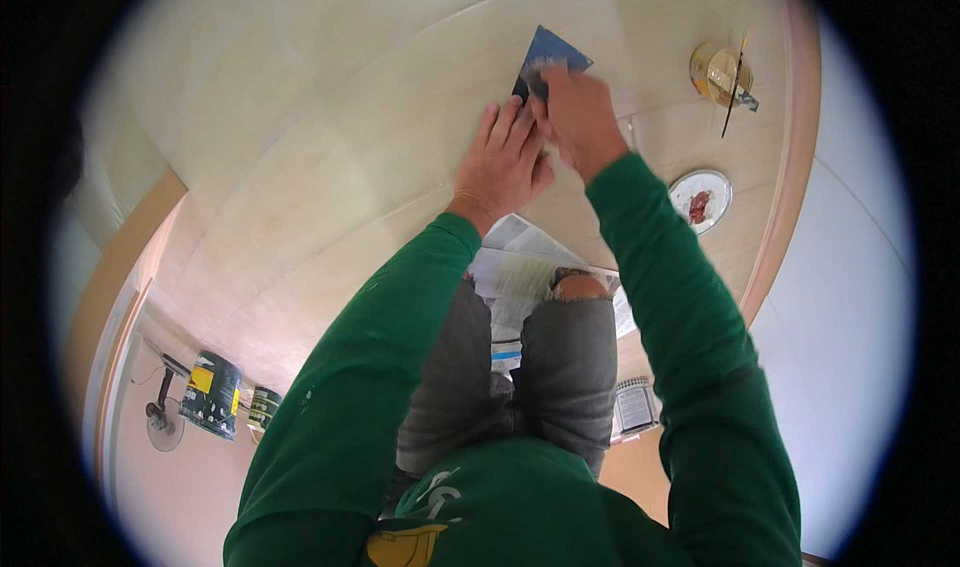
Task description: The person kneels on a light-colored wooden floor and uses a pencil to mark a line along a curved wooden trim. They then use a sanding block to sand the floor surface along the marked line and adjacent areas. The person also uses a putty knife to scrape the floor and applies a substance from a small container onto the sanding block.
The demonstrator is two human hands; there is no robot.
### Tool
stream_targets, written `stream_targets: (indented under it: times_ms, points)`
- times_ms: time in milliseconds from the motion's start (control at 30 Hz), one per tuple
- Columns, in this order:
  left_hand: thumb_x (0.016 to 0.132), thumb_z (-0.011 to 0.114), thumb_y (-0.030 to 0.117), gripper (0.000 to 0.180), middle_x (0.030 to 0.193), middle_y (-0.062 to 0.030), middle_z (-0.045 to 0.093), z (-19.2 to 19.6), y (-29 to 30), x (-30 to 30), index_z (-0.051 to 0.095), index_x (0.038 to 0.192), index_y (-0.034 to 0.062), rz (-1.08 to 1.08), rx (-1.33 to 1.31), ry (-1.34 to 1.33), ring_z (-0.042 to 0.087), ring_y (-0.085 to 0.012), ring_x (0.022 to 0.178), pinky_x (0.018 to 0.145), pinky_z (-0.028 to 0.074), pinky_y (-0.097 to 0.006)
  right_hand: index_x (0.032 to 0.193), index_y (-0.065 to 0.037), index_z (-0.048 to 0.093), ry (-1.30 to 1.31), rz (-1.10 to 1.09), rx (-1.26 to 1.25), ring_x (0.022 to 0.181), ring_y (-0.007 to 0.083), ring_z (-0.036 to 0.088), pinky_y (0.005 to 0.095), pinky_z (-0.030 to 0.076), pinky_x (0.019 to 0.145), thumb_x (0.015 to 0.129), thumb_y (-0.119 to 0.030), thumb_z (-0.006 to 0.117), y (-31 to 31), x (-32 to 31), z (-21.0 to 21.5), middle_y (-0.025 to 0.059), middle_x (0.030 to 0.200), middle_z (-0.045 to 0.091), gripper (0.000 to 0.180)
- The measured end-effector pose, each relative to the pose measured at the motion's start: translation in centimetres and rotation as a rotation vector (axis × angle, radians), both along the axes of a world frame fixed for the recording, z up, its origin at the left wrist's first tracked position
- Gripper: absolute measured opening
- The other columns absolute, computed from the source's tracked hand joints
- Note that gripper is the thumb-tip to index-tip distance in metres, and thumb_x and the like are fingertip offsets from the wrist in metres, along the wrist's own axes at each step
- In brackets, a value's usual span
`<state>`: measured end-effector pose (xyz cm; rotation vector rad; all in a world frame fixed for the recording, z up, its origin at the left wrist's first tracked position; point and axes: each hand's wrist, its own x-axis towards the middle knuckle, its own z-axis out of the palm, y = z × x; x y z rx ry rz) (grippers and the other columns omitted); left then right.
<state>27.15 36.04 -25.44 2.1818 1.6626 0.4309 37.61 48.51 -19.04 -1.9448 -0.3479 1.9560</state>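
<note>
Two hands are seen from the head camera pressed against a pale tiled floor (330,167). The left hand (503,162) is laid flat, fingers spread open, holding nothing. Just beside it, the right hand (575,112) is closed over a dark blue scraper (548,52), whose blade is pressed to the floor beyond the fingertips. Well right of the scraper, a small tin with a stick across it (722,75) is seen, and nearer the knees, a white lid with a reddish smear (700,200). Newspaper sheets (520,267) are spread under the knees.
</note>
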Motion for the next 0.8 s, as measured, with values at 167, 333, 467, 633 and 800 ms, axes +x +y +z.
stream_targets:
  times_ms: [167, 333, 467, 633, 800]
  points:
    - [0.087, 0.065, 0.030, 0.050, 0.143, -0.0206, 0.056, 0.3, 0.0, 0.5, 0.066, 0.128, 0.0015, -0.009, 0.016, -0.103, 0.048, -0.0379, 0.139, 0.119, 0.038, -0.057, 0.101, -0.001, 0.066, -0.205, 0.306, 0.553, 0.054, 0.0147, 0.056, 0.0274, 0.042, 0.047, 0.102, -0.017, 0.054, -4.5, 3.4, -6.8, 0.0076, 0.075, 0.062, 0.020]
    - [0.086, 0.066, 0.029, 0.050, 0.142, -0.0211, 0.056, 0.6, 0.6, -0.2, 0.066, 0.127, 0.0004, -0.001, 0.040, -0.055, 0.049, -0.0386, 0.138, 0.117, 0.039, -0.057, 0.104, -0.001, 0.067, -0.213, 0.355, 0.398, 0.063, 0.0250, 0.063, 0.0371, 0.051, 0.059, 0.097, -0.016, 0.060, -2.0, 0.4, -3.4, 0.0116, 0.078, 0.066, 0.018]
    - [0.085, 0.067, 0.029, 0.050, 0.142, -0.0212, 0.055, 0.5, 0.2, -0.1, 0.066, 0.125, -0.0003, 0.009, 0.058, -0.070, 0.050, -0.0392, 0.137, 0.117, 0.040, -0.057, 0.096, 0.002, 0.065, -0.162, 0.256, 0.508, 0.070, 0.0352, 0.068, 0.0461, 0.051, 0.062, 0.094, -0.018, 0.065, -1.4, -0.6, -5.1, 0.0176, 0.078, 0.069, 0.020]
    - [0.085, 0.068, 0.029, 0.051, 0.141, -0.0192, 0.056, 1.0, 0.9, 0.0, 0.065, 0.126, -0.0005, -0.001, 0.024, -0.093, 0.051, -0.0391, 0.136, 0.117, 0.039, -0.056, 0.081, 0.001, 0.064, -0.314, 0.457, 0.752, 0.062, 0.0291, 0.064, 0.0411, 0.047, 0.052, 0.102, -0.023, 0.055, 1.4, -0.2, -6.8, 0.0156, 0.074, 0.067, 0.033]
    - [0.084, 0.068, 0.029, 0.055, 0.141, -0.0182, 0.055, 0.4, 0.4, 0.0, 0.064, 0.131, 0.0000, 0.010, 0.050, -0.092, 0.052, -0.0386, 0.135, 0.117, 0.039, -0.055, 0.079, -0.001, 0.063, -0.165, 0.201, 0.453, 0.055, 0.0213, 0.057, 0.0383, 0.044, 0.049, 0.100, -0.024, 0.052, -1.8, 0.7, -5.3, 0.0101, 0.071, 0.063, 0.033]
